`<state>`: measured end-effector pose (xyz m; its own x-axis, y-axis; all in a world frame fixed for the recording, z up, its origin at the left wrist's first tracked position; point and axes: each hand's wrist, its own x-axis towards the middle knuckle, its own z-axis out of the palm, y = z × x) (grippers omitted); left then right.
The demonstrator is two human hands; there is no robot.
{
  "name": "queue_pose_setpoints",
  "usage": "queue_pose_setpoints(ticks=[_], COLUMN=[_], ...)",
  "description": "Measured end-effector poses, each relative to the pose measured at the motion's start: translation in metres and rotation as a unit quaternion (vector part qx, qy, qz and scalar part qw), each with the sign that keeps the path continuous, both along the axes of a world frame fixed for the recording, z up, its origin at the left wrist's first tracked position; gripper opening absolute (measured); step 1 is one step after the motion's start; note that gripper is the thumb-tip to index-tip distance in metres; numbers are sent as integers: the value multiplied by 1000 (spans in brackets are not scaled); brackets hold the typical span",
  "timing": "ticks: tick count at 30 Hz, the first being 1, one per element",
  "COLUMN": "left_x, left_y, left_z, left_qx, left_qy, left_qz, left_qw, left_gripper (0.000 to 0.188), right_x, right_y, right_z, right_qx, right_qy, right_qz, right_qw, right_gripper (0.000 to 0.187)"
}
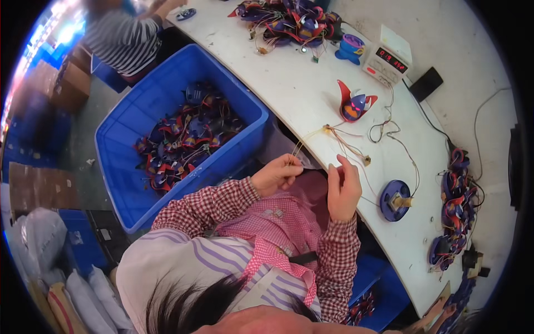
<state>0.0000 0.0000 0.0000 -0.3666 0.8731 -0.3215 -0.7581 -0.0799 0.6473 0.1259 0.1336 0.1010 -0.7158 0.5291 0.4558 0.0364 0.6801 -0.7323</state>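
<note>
My left hand (278, 175) is closed in a pinch on several thin wires (298, 146) at the table's near edge. The wires run up to a small yellowish part (327, 128) on the tabletop. Close by on the right, my right hand (344, 189) is raised with thumb and fingers apart, and I see nothing between them. Loose leads with a small circuit board (366, 160) lie just beyond it. A purple and red winged toy figure (354, 106) stands farther back. To the right sits a round purple base (395, 200) with a wired part in its middle.
A blue bin (183, 209) of wired toy parts stands left of the white table (384, 139). More toy assemblies (295, 25) are heaped at the back, others (456, 206) lie along the right. A power supply (387, 62) and black phone-like slab (426, 84) lie behind. A co-worker (125, 39) is at far left.
</note>
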Motion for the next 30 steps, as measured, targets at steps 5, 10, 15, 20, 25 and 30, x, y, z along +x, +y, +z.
queue_pose_setpoints(ticks=[5,10,15,20,25,30], left_x=[-5,0,7,8,8,9], left_y=[-10,-17,-11,-6,-4,5], left_z=[29,57,46,41,58,66], left_qx=[-53,-93,-94,-32,-40,-73], left_qy=[-3,-31,38,-29,-47,12], left_qz=[79,114,98,10,19,0], left_qw=[995,989,990,999,998,997], left_gripper=[36,28,19,27,29,33], right_x=[-22,-8,3,13,26,21], right_y=[-8,-21,-25,-40,-52,-35], right_z=[-8,-16,-11,-14,-19,-23], right_qx=[-13,-51,-75,-97,-134,-104], right_qy=[2,43,4,-9,13,-10], right_qz=[1,-5,20,42,12,-29], right_qw=[1000,998,997,994,991,994], right_gripper=[26,24,21,19,17,15])
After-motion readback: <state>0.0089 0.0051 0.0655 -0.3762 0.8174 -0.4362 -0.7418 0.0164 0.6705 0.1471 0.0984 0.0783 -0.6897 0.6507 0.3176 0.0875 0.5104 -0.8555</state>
